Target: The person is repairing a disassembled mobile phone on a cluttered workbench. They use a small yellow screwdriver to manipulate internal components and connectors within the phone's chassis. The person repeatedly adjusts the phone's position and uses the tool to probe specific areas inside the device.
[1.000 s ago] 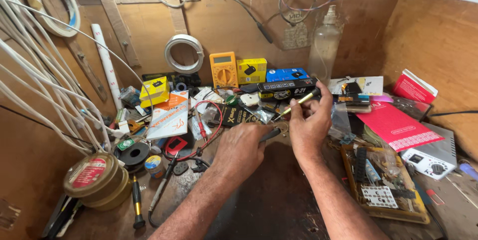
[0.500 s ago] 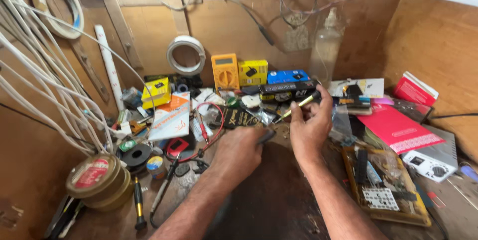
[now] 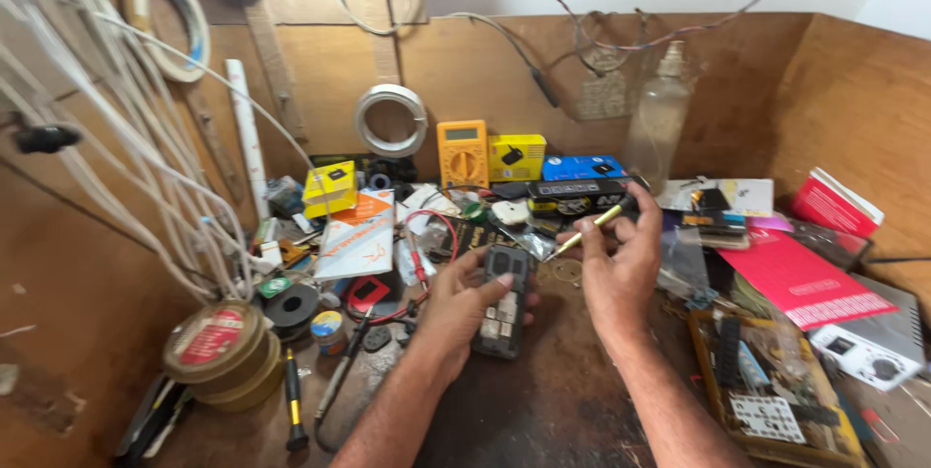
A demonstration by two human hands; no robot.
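The phone (image 3: 504, 301) is a small dark slab lying open-backed, pale and metallic parts showing inside its frame. Its long axis runs near to far, leaning slightly right at the top. It sits on the tabletop (image 3: 543, 410) under the left hand (image 3: 464, 308), whose fingers wrap its left edge while the thumb presses across the upper part. Just right of the phone, the right hand (image 3: 621, 269) pinches a thin yellow-handled tool (image 3: 588, 231), which slants from upper right down to lower left, its tip just above the phone's top. Left of the phone lie stacked tape rolls (image 3: 215, 352) and a red wire (image 3: 432, 235). Beyond the phone stands a yellow multimeter (image 3: 462, 152); far right of it, a clear bottle (image 3: 658, 124).
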